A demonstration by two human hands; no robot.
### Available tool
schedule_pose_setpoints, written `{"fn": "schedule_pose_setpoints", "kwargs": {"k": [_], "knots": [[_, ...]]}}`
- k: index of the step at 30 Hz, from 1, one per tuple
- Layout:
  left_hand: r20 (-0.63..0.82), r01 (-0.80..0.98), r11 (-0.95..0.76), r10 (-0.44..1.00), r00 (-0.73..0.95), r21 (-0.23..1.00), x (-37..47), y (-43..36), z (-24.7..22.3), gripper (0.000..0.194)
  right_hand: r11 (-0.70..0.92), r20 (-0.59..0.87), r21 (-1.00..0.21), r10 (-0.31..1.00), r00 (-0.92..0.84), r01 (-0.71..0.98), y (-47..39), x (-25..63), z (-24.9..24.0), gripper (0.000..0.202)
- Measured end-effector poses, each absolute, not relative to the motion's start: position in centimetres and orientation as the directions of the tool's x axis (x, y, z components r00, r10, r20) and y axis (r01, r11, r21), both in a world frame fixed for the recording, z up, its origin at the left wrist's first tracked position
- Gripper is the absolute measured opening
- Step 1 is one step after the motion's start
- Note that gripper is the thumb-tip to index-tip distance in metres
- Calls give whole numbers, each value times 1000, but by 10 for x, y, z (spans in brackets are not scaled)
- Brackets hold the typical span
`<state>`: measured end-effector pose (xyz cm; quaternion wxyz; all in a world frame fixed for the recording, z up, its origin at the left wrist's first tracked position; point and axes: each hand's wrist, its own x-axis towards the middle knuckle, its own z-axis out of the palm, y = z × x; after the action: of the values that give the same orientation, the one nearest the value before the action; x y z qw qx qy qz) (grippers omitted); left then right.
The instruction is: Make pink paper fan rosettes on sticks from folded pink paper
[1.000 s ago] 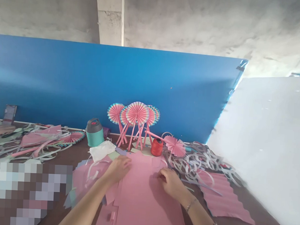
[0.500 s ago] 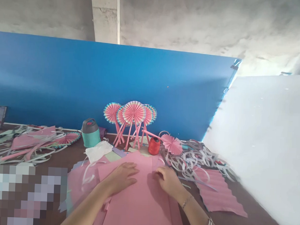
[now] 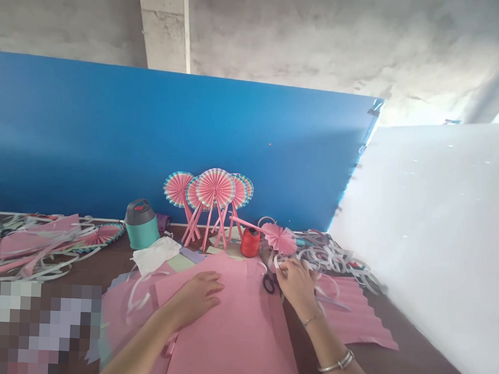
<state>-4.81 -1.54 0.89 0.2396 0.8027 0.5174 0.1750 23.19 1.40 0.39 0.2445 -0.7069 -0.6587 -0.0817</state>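
Observation:
My left hand (image 3: 199, 298) lies flat on a stack of pink paper sheets (image 3: 226, 340), its fingers loosely spread. To the right of the stack, my right hand (image 3: 298, 285) is over the near side of a heap of curled white paper strips (image 3: 333, 257). Its fingers are bent and somewhat apart, and I see nothing held in them; the tips are partly hidden. Beside that hand, a pair of scissors (image 3: 269, 284) with black handles rests at the paper's right edge. Close beyond it lies a pink folded paper rosette (image 3: 281, 239) on a stick.
Round pleated paper fans (image 3: 215, 187) on pink sticks stand at the back. A red thread spool (image 3: 250, 243) and a teal container (image 3: 142, 226) are nearby. Wavy pink paper (image 3: 351, 313) lies right; paper scraps (image 3: 44, 241) lie left. A blue panel (image 3: 256, 132) stands behind the table.
My right hand has moved right, off the pink paper to the white strips, and the scissors now show. My left hand stays on the paper. The view has turned slightly right.

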Motion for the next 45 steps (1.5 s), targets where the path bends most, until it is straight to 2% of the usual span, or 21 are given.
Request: {"fn": "schedule_pose_setpoints", "kwargs": {"k": [3, 7, 12, 15, 19, 22, 28, 34, 40, 45], "knots": [[22, 753, -349, 913, 406, 558, -47, -16, 10, 36, 59, 482, -427, 859, 171, 903, 14, 227, 7, 18], [39, 760, -351, 918, 396, 547, -47, -15, 8, 35, 238, 555, -579, 815, 163, 780, 12, 223, 10, 29], [161, 731, -400, 912, 378, 552, -43, -13, 4, 36, 382, 466, -779, 883, 53, 498, 2, 210, 13, 31], [313, 695, -485, 874, 371, 532, -38, -15, 3, 40, 395, 426, -838, 905, -1, 377, -7, 197, 14, 30], [432, 674, -571, 814, 389, 469, -32, -20, 3, 45, 356, 365, -869, 930, -42, 343, -18, 180, 15, 25], [469, 665, -603, 786, 402, 440, -29, -23, 1, 48, 399, 381, -838, 916, -125, 373, -21, 173, 13, 21], [491, 646, -644, 753, 438, 410, -22, -25, -2, 54, 512, 474, -621, 848, -235, 593, -17, 172, 1, 14], [516, 604, -677, 726, 454, 421, -16, -26, 1, 49, 556, 487, -530, 817, -308, 640, -21, 168, 1, 13], [522, 524, -674, 737, 429, 522, -16, -27, 6, 40, 579, 507, -504, 799, -324, 640, -22, 165, 4, 12], [472, 452, -580, 814, 338, 678, -15, -31, 11, 16, 615, 522, -401, 763, -382, 679, -22, 162, 2, 15]]}}
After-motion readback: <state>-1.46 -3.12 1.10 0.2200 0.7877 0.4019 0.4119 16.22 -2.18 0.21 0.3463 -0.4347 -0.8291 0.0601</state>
